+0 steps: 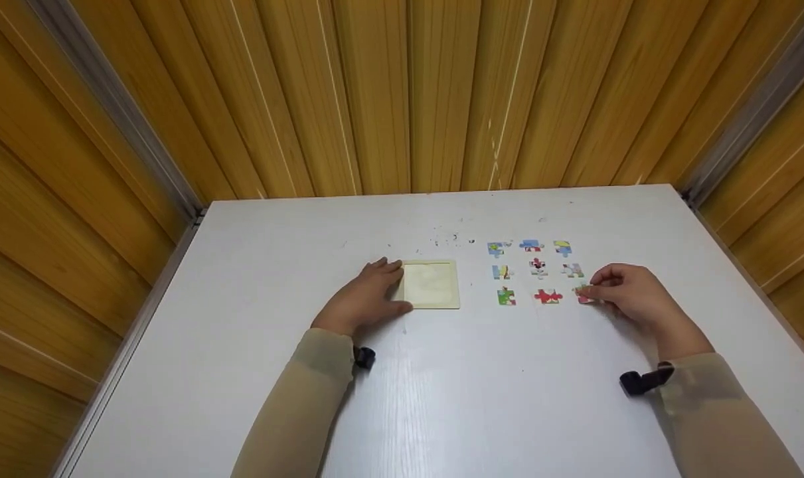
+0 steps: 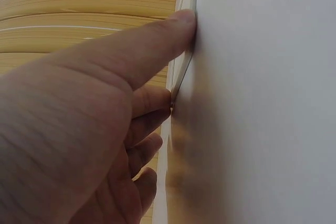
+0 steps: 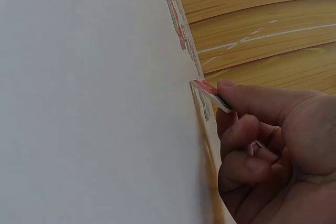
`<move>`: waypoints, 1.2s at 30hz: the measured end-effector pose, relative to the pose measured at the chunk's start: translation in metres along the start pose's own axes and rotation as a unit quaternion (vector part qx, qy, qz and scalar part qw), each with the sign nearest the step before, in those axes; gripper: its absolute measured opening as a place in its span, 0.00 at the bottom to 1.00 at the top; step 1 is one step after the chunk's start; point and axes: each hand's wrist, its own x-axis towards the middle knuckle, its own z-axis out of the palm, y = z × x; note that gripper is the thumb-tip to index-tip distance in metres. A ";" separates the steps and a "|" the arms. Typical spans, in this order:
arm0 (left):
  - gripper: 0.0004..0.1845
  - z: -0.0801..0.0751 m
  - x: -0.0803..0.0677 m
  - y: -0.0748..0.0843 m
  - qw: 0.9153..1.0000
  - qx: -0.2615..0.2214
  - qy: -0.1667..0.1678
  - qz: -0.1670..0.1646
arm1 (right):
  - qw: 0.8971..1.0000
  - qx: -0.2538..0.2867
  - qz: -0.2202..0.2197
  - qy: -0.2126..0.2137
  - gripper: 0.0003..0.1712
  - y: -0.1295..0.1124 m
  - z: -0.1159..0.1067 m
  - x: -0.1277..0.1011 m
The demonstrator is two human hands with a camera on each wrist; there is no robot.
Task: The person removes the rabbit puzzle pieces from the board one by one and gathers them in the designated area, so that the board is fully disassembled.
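Note:
A pale, shallow square puzzle tray (image 1: 432, 285) lies on the white table. My left hand (image 1: 368, 295) holds its left side, fingers at the far corner and thumb (image 2: 181, 22) against the near edge. To the right of the tray are flat jigsaw pieces in rows, among them a red one (image 1: 548, 297) and a green one (image 1: 506, 296). My right hand (image 1: 631, 299) pinches the near-right puzzle piece (image 3: 210, 95) between thumb and fingers. That piece is tilted, with one side raised, in the right wrist view; its far part is hidden by fingers in the head view.
Other jigsaw pieces, such as a blue one (image 1: 532, 245) and a yellow-and-blue one (image 1: 562, 248), lie farther back. Small dark marks dot the white table (image 1: 309, 265). Wood-patterned walls (image 1: 408, 99) stand behind and on both sides.

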 end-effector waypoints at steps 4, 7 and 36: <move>0.45 0.000 0.001 0.000 1.000 -0.001 0.002 0.007 | 0.999 -0.042 -0.007 0.022 0.24 -0.001 0.002 -0.002; 0.46 -0.001 0.000 -0.001 1.000 -0.003 0.003 0.015 | 0.998 -0.055 -0.005 0.032 0.24 0.000 0.003 -0.003; 0.48 0.001 0.001 -0.006 0.999 0.026 0.012 0.018 | 0.997 -0.067 -0.011 0.025 0.31 -0.006 0.008 -0.003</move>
